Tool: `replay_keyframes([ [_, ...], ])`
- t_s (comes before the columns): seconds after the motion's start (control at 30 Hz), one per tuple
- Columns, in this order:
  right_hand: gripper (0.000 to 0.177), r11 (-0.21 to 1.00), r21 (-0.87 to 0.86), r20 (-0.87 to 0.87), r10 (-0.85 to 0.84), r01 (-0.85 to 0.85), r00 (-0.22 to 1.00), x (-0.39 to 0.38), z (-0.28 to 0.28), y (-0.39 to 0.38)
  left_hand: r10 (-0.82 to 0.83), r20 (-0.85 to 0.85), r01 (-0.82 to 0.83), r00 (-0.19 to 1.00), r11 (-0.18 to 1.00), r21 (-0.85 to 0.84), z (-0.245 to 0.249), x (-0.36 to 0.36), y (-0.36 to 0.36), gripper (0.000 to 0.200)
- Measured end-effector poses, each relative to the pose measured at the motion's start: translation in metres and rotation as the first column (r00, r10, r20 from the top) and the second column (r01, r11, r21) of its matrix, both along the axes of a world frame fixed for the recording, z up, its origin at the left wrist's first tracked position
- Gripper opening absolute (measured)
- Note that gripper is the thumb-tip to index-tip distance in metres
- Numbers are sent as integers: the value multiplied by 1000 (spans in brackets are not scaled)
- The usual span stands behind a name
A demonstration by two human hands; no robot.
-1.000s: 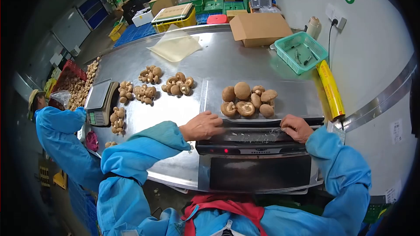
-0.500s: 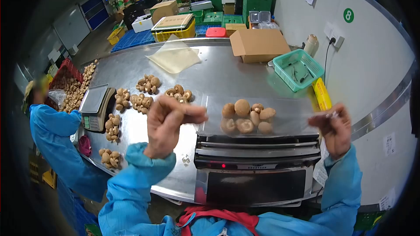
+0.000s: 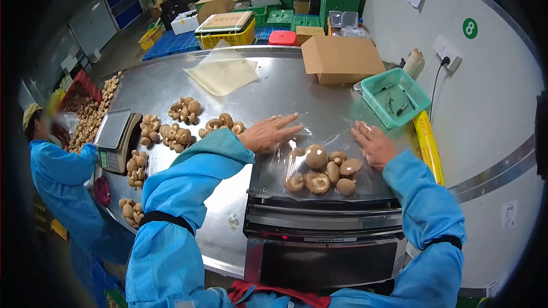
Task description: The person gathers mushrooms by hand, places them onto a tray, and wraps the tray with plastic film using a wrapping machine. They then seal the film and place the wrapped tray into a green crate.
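Note:
Clear plastic film (image 3: 334, 131) lies over a cluster of brown mushrooms (image 3: 317, 182) on the wrapping machine (image 3: 325, 217). My left hand (image 3: 270, 133) rests at the film's left side, its fingers stretched out and slightly apart. On the opposite side, my right hand (image 3: 372, 144) presses down on the film with its fingers spread and a little bent. The mushrooms sit between my two hands, nearer to me. Close to my left forearm are a pile of mushrooms (image 3: 221, 124) and another pile (image 3: 176, 137).
A scale (image 3: 119, 140) stands left, by a co-worker in blue sleeves (image 3: 63, 162). Loose mushrooms (image 3: 85, 117) spill from a red crate (image 3: 85, 86). Beyond my hands are a sheet (image 3: 222, 71), a cardboard box (image 3: 342, 60), a green basket (image 3: 395, 98) and a yellow tube (image 3: 428, 148).
Both hands have moved forward from the film's sides and come down beyond the mushrooms. Their pinched fingers have opened out, and the film now drapes over the mushrooms.

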State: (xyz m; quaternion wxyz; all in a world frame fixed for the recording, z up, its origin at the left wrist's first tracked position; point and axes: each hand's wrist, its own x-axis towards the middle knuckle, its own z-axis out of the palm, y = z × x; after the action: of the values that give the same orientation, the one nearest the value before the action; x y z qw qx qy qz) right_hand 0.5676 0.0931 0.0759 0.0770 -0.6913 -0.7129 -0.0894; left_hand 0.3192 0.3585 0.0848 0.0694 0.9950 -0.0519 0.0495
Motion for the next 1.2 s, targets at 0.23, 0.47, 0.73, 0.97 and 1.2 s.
replay_keyframes([
  [0.23, 56, 992, 88, -492, -40, 95, 870, -50, -35, -42, -42, 125, 85, 991, 927, -365, -54, -29, -35, 51],
  [0.47, 25, 894, -338, -937, -288, 295, -199, -109, 21, -72, 171, -393, -380, 904, -106, -919, 13, -75, -118, 39],
  [0.73, 24, 761, -649, -558, -487, -12, -672, -200, 6, -164, -145, -715, -587, 684, -692, -421, -70, -183, -220, 38],
  [0.97, 20, 892, -391, -541, -24, 226, -841, -226, -50, -203, -3, -574, -342, 819, -806, -483, -86, -220, -242, 39],
  [1.2, 22, 646, -178, -976, -214, 742, -47, -271, -55, -185, 384, -548, -316, 743, -521, -793, -76, -238, -251, 41],
])
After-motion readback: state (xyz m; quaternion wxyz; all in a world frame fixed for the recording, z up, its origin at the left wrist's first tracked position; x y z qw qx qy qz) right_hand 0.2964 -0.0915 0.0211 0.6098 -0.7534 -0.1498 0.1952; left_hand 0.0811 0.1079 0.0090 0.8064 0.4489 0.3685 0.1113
